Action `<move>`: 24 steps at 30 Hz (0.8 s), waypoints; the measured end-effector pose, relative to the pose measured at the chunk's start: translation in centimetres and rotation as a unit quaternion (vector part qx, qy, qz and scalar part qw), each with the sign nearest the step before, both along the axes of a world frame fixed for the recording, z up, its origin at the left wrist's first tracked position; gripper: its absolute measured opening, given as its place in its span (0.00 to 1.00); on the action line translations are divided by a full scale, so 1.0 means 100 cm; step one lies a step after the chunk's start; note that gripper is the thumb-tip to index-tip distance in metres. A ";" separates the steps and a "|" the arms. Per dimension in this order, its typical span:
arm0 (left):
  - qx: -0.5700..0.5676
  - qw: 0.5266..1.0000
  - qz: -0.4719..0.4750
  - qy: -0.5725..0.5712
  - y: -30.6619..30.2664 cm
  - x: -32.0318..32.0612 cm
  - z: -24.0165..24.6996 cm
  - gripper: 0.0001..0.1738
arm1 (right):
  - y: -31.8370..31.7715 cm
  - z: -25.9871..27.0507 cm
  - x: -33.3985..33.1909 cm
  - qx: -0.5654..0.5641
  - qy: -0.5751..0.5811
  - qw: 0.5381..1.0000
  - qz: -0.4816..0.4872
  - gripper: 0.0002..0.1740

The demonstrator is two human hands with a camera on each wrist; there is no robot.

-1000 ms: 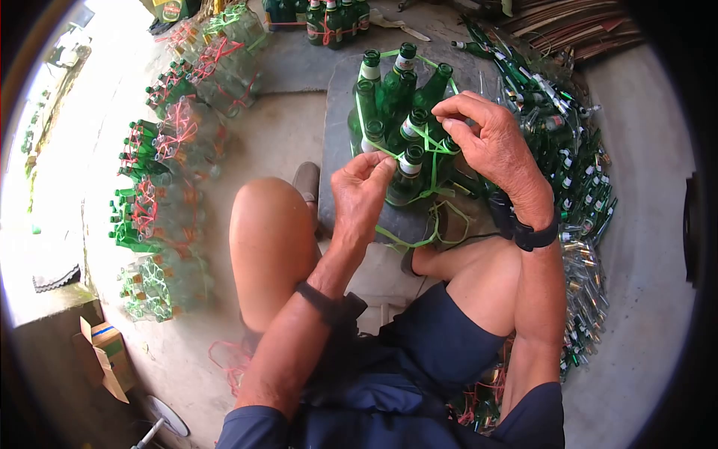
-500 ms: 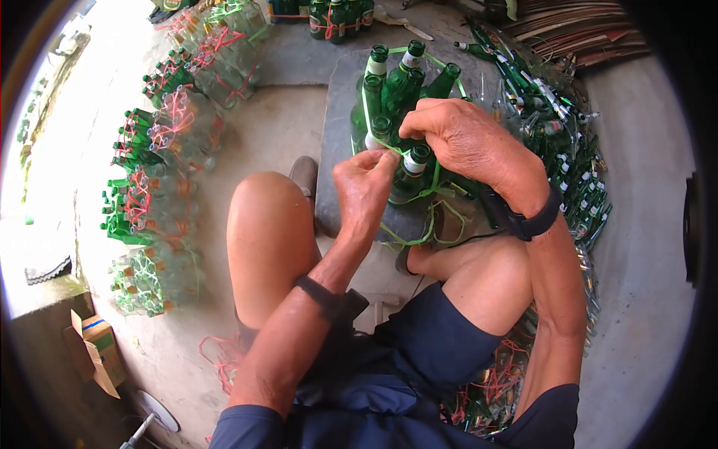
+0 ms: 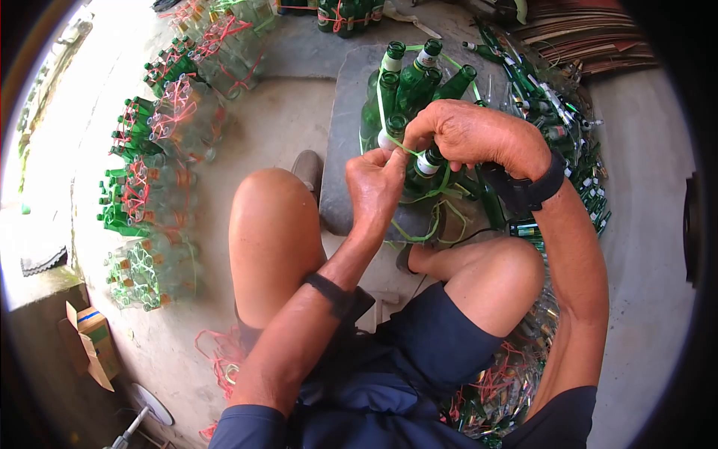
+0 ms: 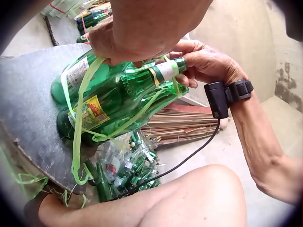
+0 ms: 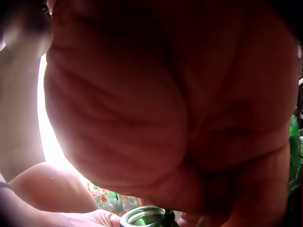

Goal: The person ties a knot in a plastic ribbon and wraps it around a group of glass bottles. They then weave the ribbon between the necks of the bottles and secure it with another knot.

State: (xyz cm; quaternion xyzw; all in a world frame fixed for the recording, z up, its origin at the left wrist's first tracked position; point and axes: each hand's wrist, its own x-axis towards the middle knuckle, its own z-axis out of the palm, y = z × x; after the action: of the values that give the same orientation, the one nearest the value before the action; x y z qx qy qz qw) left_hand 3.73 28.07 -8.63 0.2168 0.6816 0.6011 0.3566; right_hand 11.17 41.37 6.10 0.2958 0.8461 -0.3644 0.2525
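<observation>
Several green glass bottles (image 3: pixel 416 88) stand grouped on a grey slab (image 3: pixel 340 168), with a light green plastic strap (image 3: pixel 381 108) running round their necks. My left hand (image 3: pixel 374 183) pinches the strap between thumb and index finger at the near side. Just beside it, my right hand (image 3: pixel 479 135) bends over the nearest bottle necks, index finger curled down to the strap by the left fingertips. In the left wrist view, a loose strap length hangs from the left hand past the labelled bottles (image 4: pixel 97 111). The right palm fills most of the right wrist view, above a bottle mouth (image 5: pixel 147 216).
Tied bundles of clear and green bottles (image 3: pixel 134 198) line the floor at left. A large heap of loose green bottles (image 3: pixel 557 131) lies at right. An open cardboard box (image 3: pixel 97 340) sits lower left; pink straps (image 3: pixel 221 359) lie on the floor.
My right hand has moved left and downward, from spread fingers beside the bottles to the strap next to my left hand. The left hand keeps its pinch throughout.
</observation>
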 end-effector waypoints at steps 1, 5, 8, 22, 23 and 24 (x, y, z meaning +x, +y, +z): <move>0.005 1.000 -0.003 -0.003 0.000 0.000 0.000 0.26 | 0.001 -0.001 -0.001 0.000 0.000 1.000 0.000 0.25; 0.009 1.000 -0.005 0.008 -0.001 0.000 0.002 0.27 | 0.008 -0.018 0.004 0.089 0.037 0.989 0.111 0.19; 0.005 1.000 -0.004 0.007 -0.001 0.001 0.004 0.27 | 0.001 -0.016 0.005 0.184 0.068 0.964 0.178 0.14; 0.013 0.999 -0.005 -0.039 -0.002 0.002 0.010 0.24 | -0.015 -0.008 0.017 0.327 0.126 0.903 0.248 0.11; 0.014 0.999 -0.005 -0.039 -0.002 0.002 0.010 0.24 | -0.014 -0.011 0.022 0.330 0.187 0.894 0.241 0.12; 0.013 0.999 -0.008 -0.035 -0.002 0.002 0.010 0.24 | -0.014 -0.012 0.024 0.332 0.247 0.880 0.233 0.13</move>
State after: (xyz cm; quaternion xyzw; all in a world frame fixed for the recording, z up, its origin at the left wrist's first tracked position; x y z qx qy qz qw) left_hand 3.90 27.89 -7.59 0.2053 0.6593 0.6141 0.3822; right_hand 13.56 40.01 4.90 0.0569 0.9969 -0.0543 0.0006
